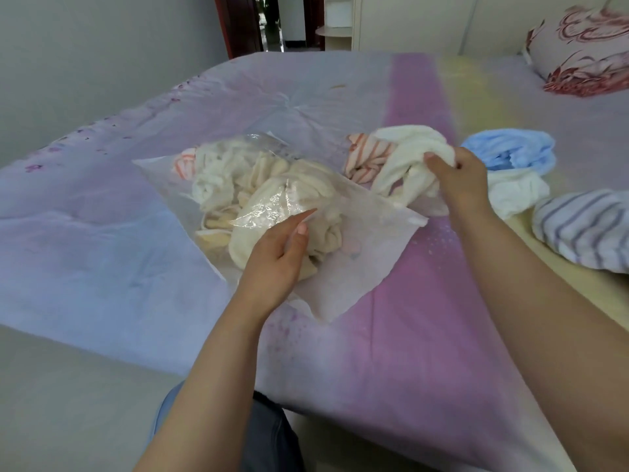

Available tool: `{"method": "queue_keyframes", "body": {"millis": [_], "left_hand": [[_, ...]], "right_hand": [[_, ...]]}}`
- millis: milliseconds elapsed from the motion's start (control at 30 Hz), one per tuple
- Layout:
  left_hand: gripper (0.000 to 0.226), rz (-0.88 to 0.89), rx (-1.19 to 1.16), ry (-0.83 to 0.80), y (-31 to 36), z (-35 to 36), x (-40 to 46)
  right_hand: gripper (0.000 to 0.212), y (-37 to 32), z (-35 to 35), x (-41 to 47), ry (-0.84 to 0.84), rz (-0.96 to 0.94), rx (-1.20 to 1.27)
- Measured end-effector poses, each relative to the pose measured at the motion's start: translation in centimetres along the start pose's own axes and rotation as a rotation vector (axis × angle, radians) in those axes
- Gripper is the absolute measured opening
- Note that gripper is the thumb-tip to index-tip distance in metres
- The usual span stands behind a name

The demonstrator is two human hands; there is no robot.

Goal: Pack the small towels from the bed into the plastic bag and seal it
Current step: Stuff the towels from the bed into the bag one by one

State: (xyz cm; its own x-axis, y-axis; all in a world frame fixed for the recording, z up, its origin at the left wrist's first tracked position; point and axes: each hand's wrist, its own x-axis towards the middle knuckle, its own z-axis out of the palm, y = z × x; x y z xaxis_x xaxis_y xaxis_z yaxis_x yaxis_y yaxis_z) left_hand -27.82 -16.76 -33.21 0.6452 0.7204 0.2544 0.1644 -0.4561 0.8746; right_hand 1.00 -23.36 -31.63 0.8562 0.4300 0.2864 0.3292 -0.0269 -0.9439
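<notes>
Bed (401,335): purple and blue sheet, flowery pillow (578,49) far right.
Bag (357,264): lies on it, towels inside.
Left hand (275,257): your fingers pinch its plastic.
Right hand (459,183): grips white towel (405,165) beside bag.

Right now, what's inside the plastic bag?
The plastic bag holds crumpled cream and white towels, plus an orange-striped one at the far end. Anything beneath that heap is covered.

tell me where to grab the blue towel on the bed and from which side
Pinch the blue towel at its raised upper fold with the fingers, coming from above and the near right. It lies bunched, and its left edge sits close to the right hand with the white towel.
</notes>
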Motion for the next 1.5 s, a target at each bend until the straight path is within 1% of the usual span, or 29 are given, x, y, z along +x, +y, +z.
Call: {"method": "queue_keyframes", "body": {"millis": [67,100,167,200,267,333,367,400,467,500,567,600,633,700,767,833,900,967,1033,1067,1100,1133,1167,1233,1300,1367,1400,1433,1500], "left_hand": [[0.031,0.000,-0.015,0.006,0.7,-0.1,-0.4],[0.032,0.008,-0.023,0.010,0.9,-0.1,-0.5],[0.032,0.019,-0.035,0.017,1.0,0.1,-0.6],[0.033,0.015,-0.036,0.018,1.0,0.1,-0.7],[0.034,0.007,-0.043,0.017,1.1,0.3,-0.8],[0.034,0.004,-0.052,0.011,1.4,0.3,-0.9],[0.032,0.004,-0.053,0.010,1.5,0.3,-1.0],[0.031,0.007,-0.054,0.009,1.7,0.3,-1.1],[0.030,0.015,-0.056,0.010,1.9,0.3,-1.2],[0.030,0.018,-0.055,0.012,1.8,0.2,-1.3],[0.032,0.027,-0.063,0.016,1.5,0.0,-1.4],[0.034,0.026,-0.072,0.019,1.3,-0.1,-1.5],[0.035,0.021,-0.082,0.022,1.1,-0.1,-1.6],[0.037,0.008,-0.105,0.018,0.9,-0.2,-1.9],[0.037,-0.010,-0.140,0.003,0.9,-0.1,-2.2],[0.038,-0.013,-0.189,-0.008,1.1,-0.1,-2.5],[0.038,-0.010,-0.243,-0.017,1.5,-0.2,-2.8],[0.038,-0.016,-0.307,-0.028,1.8,-0.3,-3.0],[0.036,-0.024,-0.347,-0.044,2.1,-0.4,-3.4],[0.035,-0.024,-0.356,-0.051,2.2,-0.5,-3.5],[0.035,-0.026,-0.361,-0.059,2.4,-0.6,-3.6],[0.036,-0.031,-0.364,-0.065,2.6,-0.6,-3.8],[0.038,-0.036,-0.368,-0.067,2.8,-0.6,-3.9],[0.044,-0.035,-0.385,-0.064,3.2,-0.6,-4.3],[0.048,-0.017,-0.398,-0.056,3.5,-0.9,-4.8],[0.049,0.014,-0.364,-0.040,3.8,-1.6,-5.3],[0.050,0.024,-0.337,-0.023,3.8,-2.1,-5.4],[0.050,0.036,-0.317,-0.004,3.8,-2.6,-5.5],[0.048,0.055,-0.306,0.031,3.8,-3.4,-5.2]], "right_hand": [[0.018,-2.0,-2.7,-2.2,0.034,0.045,0.176],[0.022,-3.0,-3.7,-3.4,0.049,0.069,0.260],[0.041,-4.9,-5.3,-6.0,0.095,0.118,0.440],[0.046,-5.7,-5.9,-7.3,0.113,0.116,0.520],[0.042,-6.8,-6.5,-10.2,0.101,0.036,0.561],[0.029,-6.8,-6.1,-13.9,0.080,-0.070,0.393],[0.030,-6.3,-5.7,-15.9,0.053,-0.112,0.277],[0.034,-5.5,-5.1,-17.6,-0.012,-0.146,0.179],[0.034,-3.2,-4.0,-20.4,-0.240,-0.155,-0.101],[0.040,-2.1,-3.7,-21.4,-0.382,-0.151,-0.361],[0.070,0.2,-3.9,-22.5,-0.676,-0.048,-0.865],[0.077,0.6,-4.2,-22.7,-0.761,0.047,-0.973],[0.078,0.5,-4.5,-23.1,-0.789,0.140,-0.982],[0.076,0.9,-4.8,-23.5,-0.733,0.241,-0.891],[0.071,1.1,-4.8,-23.4,-0.669,0.248,-0.930],[0.060,1.8,-4.3,-23.2,-0.589,0.268,-1.018],[0.045,1.7,-3.8,-22.7,-0.538,0.340,-0.914],[0.020,1.0,-3.6,-22.0,-0.513,0.383,-0.604],[0.022,-0.8,-3.3,-21.3,-0.452,0.335,-0.370],[0.016,-1.7,-2.7,-20.9,-0.392,0.272,-0.286],[0.010,-2.8,-1.9,-20.6,-0.345,0.204,-0.234],[0.017,-3.9,-0.8,-20.3,-0.324,0.139,-0.239],[0.017,-4.9,0.6,-20.1,-0.336,0.081,-0.250],[0.010,-5.9,4.0,-19.6,-0.384,0.081,-0.183],[0.020,-6.6,6.7,-19.2,-0.472,0.223,-0.003],[0.044,-6.7,8.1,-19.3,-0.614,0.319,0.210],[0.055,-6.5,8.3,-19.7,-0.682,0.312,0.255],[0.064,-6.2,8.2,-20.3,-0.728,0.273,0.231],[0.069,-5.1,7.8,-21.3,-0.719,0.091,-0.006]]}}
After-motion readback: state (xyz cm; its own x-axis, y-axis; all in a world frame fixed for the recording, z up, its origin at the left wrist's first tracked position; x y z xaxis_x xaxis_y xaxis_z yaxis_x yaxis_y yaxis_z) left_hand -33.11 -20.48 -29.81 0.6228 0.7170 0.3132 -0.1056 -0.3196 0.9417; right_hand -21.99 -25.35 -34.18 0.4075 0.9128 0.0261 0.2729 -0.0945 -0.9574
